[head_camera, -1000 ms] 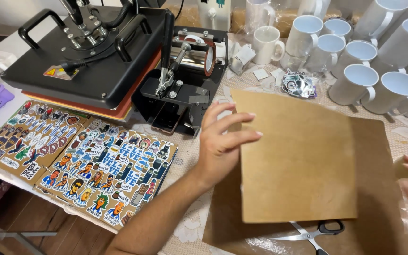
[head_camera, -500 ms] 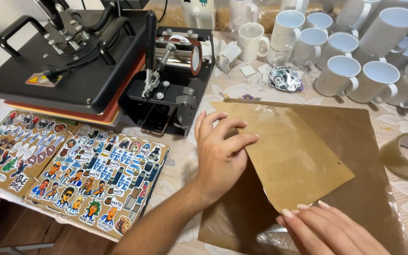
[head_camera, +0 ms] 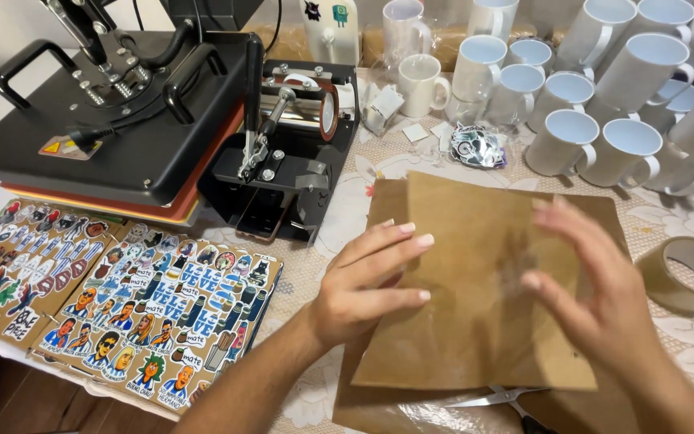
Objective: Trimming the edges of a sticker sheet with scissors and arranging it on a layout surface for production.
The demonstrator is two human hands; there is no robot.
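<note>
Left hand (head_camera: 363, 289) flat, fingers spread, pinning the brown paper sheet (head_camera: 475, 321) near the desk's front edge, while the right hand (head_camera: 596, 297) (blurred, open, grasping nothing) has swung in over it since a moment ago, sheet now squared, scissors (head_camera: 500, 398) below.

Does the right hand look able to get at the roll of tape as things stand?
Probably yes: the right hand hovers over the brown paper sheet, the roll of tape lies just beside it, and nothing stands between them.
</note>
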